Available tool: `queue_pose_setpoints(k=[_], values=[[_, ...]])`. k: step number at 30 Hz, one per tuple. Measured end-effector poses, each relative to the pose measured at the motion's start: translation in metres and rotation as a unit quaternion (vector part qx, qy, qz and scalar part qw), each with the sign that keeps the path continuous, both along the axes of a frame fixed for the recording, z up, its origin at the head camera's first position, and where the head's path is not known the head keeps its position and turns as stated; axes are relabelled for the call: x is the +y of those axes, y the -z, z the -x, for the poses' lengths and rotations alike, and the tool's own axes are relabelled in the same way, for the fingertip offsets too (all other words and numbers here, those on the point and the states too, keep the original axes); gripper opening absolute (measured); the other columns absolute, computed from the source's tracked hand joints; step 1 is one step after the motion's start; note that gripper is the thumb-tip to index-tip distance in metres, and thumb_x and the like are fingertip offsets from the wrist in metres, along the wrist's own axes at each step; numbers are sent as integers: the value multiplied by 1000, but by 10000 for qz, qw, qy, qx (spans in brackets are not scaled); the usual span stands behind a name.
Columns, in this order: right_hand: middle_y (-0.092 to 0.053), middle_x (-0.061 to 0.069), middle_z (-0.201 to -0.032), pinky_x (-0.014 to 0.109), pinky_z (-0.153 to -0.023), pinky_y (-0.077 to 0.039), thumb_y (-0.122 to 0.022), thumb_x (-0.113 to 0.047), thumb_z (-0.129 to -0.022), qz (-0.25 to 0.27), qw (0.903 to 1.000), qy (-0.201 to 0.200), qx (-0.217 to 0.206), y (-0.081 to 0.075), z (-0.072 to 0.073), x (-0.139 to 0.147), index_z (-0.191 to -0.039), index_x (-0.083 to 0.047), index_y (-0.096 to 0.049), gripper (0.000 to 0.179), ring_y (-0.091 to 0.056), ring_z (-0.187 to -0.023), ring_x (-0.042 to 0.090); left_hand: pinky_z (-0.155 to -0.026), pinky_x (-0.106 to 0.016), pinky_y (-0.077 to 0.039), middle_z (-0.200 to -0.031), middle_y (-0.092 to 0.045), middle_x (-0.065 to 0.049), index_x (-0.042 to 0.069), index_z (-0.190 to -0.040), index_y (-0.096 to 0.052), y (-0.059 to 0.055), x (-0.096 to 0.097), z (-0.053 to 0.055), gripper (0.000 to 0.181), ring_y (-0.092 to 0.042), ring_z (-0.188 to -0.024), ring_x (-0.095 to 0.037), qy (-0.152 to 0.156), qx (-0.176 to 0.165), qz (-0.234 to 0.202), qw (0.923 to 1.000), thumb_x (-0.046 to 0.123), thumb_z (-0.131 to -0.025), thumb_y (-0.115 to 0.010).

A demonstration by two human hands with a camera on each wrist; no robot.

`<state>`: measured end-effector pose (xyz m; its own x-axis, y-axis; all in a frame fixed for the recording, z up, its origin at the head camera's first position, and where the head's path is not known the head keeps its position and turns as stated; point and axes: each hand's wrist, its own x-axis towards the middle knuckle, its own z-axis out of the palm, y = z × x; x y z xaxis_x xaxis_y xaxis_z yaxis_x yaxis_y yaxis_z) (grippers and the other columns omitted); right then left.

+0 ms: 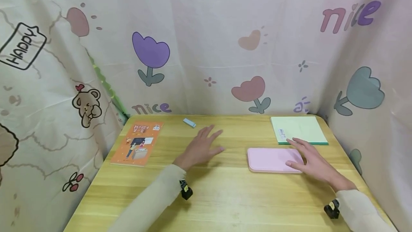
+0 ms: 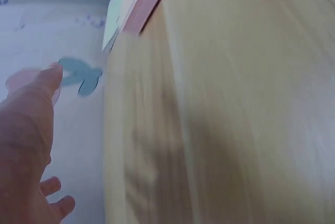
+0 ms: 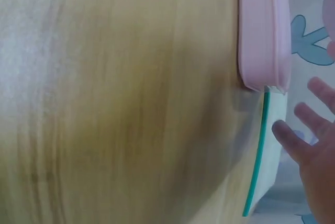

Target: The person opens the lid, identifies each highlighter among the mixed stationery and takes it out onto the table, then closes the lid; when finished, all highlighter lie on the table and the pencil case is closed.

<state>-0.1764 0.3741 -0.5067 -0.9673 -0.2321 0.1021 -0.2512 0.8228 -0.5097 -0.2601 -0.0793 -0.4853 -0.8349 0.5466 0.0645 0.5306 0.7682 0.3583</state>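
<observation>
A pink rectangular case with rounded corners (image 1: 267, 159) lies right of the middle of the table, its thick side showing in the right wrist view. My right hand (image 1: 310, 161) hovers at its right end, fingers spread and overlapping it in the head view. In the right wrist view, a gap shows between those fingers (image 3: 293, 139) and the case. Left of the case, my left hand (image 1: 199, 149) is held over the wood with fingers apart and nothing in it. Its shadow falls on the tabletop in the left wrist view.
Behind the case lies a pale green pad (image 1: 300, 128) with a darker green edge. An orange illustrated booklet (image 1: 136, 144) is at the left, and a small light-blue block (image 1: 189, 122) near the back edge. Patterned curtains (image 1: 206, 46) surround the wooden table (image 1: 225, 199).
</observation>
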Motion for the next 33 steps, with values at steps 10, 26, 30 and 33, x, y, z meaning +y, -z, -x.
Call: queue_pose_setpoints(k=[10,26,30,33], values=[[-44,22,-164,84,-113,-33,-88,-54,-88,215,9991,-313,-204,10,2,-1,-162,-12,-51,93,-42,-149,52,-126,-64,-39,-183,-19,-9,31,-170,-39,22,74,-6,72,-28,-165,-36,928,-472,-612,9927,59,-108,-60],[-48,21,-161,75,-110,-46,-88,-50,-90,-366,9959,-820,111,15,5,4,-161,-18,-54,85,-50,-142,46,-131,-34,-35,-175,-38,1,32,-165,-48,35,132,-15,76,-37,-160,-20,1696,-505,-108,9842,51,-99,-79],[-50,22,-160,75,-108,-48,-87,-50,-90,-461,9942,-941,225,14,4,5,-160,-18,-55,83,-52,-141,47,-131,-33,-35,-175,-37,3,33,-165,-48,36,135,-15,78,-37,-159,-19,1667,-515,30,9847,51,-97,-81],[-51,23,-158,74,-106,-49,-88,-49,-90,-462,9932,-1015,331,13,5,3,-159,-16,-56,82,-53,-138,47,-130,-33,-36,-175,-36,3,34,-165,-48,36,134,-16,78,-37,-159,-19,1664,-540,68,9846,51,-97,-81]])
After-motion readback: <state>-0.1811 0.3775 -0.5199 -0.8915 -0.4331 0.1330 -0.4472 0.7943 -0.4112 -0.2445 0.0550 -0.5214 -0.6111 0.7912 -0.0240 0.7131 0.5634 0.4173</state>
